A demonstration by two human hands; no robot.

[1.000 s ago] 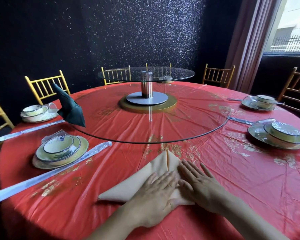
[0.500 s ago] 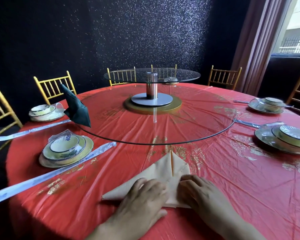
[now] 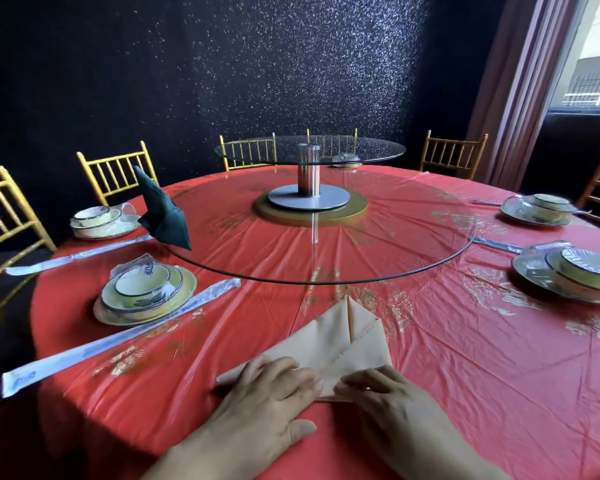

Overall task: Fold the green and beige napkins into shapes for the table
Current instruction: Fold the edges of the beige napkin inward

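Head view: near-left plate (image 3: 187, 289) holds a stacked bowl (image 3: 142, 280), all in plastic wrap; right plate (image 3: 530, 278) same w/ its bowl (image 3: 589, 266). Beige napkin (image 3: 343, 337) lies flat on red tablecloth (image 3: 465, 358) at near edge, folded to a point aimed at glass turntable (image 3: 326, 244). Left hand (image 3: 267, 393) presses its near-left corner, fingers nearly straight. Right hand (image 3: 388, 407): fingers bent, pinching near edge. Green napkin (image 3: 163, 213) stands upright on turntable's left rim.

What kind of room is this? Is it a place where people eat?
Yes, probably a restaurant banquet room. A big round table in a red cloth carries a glass turntable, wrapped dish sets wait at the seats, gold chairs stand around, and a beige napkin is being folded.
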